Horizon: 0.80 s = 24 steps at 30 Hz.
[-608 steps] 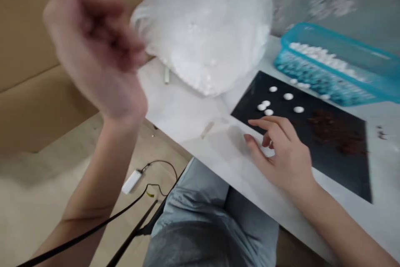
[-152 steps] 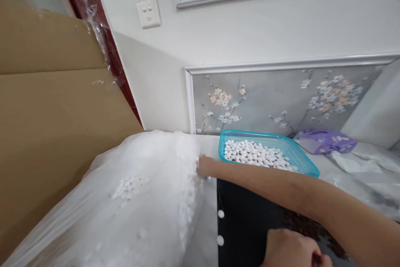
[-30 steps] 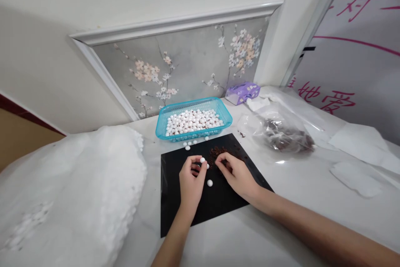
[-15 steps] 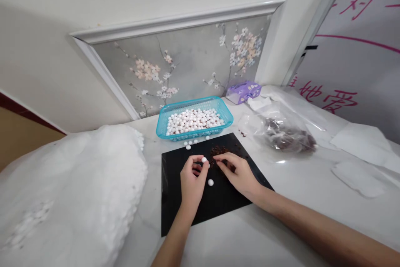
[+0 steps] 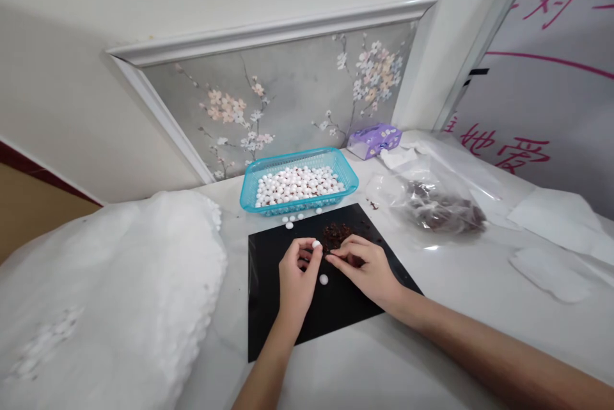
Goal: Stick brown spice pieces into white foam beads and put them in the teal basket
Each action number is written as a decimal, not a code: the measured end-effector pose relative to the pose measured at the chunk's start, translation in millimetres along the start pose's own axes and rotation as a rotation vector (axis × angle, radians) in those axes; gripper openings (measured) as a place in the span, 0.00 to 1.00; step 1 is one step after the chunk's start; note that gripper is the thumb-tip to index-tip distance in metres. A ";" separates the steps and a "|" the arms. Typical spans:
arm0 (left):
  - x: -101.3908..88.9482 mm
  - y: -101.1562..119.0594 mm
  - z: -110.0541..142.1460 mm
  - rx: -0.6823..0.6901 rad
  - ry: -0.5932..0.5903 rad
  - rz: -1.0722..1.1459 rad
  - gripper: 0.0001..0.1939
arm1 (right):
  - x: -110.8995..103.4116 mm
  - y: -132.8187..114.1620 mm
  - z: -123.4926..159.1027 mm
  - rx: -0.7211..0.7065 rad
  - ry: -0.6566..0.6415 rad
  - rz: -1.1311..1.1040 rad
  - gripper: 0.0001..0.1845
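Note:
Between the thumb and fingertips of my left hand (image 5: pixel 298 272) is a small white ball (image 5: pixel 316 244). My right hand (image 5: pixel 367 269) is close by on the right, thumb and forefinger pinched together; what sits in the pinch is too small to make out. Both hands are over a black mat (image 5: pixel 268 295). Just beyond my right fingers lies a heap of dark reddish-brown bits (image 5: pixel 337 233), partly hidden by that hand. Another white ball (image 5: pixel 323 279) rests on the mat between my wrists.
Behind the mat stands a blue plastic basket (image 5: pixel 249 192) of white balls with brown specks; several loose balls (image 5: pixel 289 225) lie before it. A big white bag (image 5: pixel 119 282) bulges at left. On the right are a clear bag of brown material (image 5: pixel 441 208) and a purple tissue pack (image 5: pixel 374 141).
My right hand has drawn its thumb and forefinger together, slightly nearer to me. The ball in my left fingers has shifted slightly to the right.

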<state>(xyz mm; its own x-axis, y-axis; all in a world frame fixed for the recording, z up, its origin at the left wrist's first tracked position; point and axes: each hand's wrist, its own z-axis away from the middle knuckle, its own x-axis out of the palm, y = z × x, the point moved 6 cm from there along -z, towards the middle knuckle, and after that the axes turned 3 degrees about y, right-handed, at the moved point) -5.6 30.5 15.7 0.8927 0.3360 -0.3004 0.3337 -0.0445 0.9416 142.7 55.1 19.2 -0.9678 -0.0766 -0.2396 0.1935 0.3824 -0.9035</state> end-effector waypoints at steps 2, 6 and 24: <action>0.5 1.6 0.8 0.018 -0.006 0.004 0.10 | 0.0 2.7 -1.5 0.042 0.011 -0.045 0.06; 0.4 2.3 1.3 0.023 -0.001 -0.023 0.09 | -1.1 14.4 -5.2 0.168 0.054 -0.123 0.13; 2.6 7.6 0.8 0.080 -0.015 -0.136 0.06 | -2.8 8.7 -1.6 0.167 0.078 -0.159 0.10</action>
<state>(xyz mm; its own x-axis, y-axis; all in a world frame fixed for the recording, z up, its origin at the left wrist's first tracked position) -0.4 30.2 21.9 0.8416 0.3303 -0.4273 0.4747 -0.0749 0.8770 146.8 60.0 12.6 -0.9965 -0.0496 -0.0672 0.0552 0.2132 -0.9755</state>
